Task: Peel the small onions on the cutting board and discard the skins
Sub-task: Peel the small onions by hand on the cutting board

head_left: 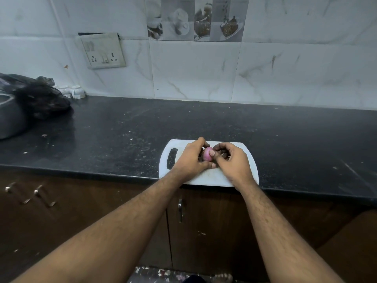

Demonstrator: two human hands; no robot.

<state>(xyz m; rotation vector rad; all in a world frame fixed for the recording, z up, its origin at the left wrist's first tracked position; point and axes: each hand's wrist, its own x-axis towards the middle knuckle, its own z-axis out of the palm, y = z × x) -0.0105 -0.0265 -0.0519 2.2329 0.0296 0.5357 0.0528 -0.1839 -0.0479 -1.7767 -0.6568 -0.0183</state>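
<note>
Forearms: both reach from the bottom of the view over the counter edge (122,176) to meet above the white cutting board (212,178).
Left hand (191,158): curled round the small onion (207,154), fingers behind it and thumb beneath, gripping it.
Right hand (234,160): closed in a pinch, its thumb pressed on the onion's right face; dark bits under its fingers look like loose skin, though that is hard to tell.
Onion, place: held between the two hands just above the middle of the board, not resting on it; pale pink flesh already shows.
Onion, axis: it looks slightly longer up-and-away than across, so my guess is that the long axis runs towards the wall; root and tip ends are hidden by fingers.
Other onions: none visible; the hands may cover them.
Risk, slip: bare flesh is slick, so a hard thumb push could squirt the onion out onto the dark counter.
Risk, skins: the board overhangs the counter edge, so loosened skins could drop to the floor.
</note>
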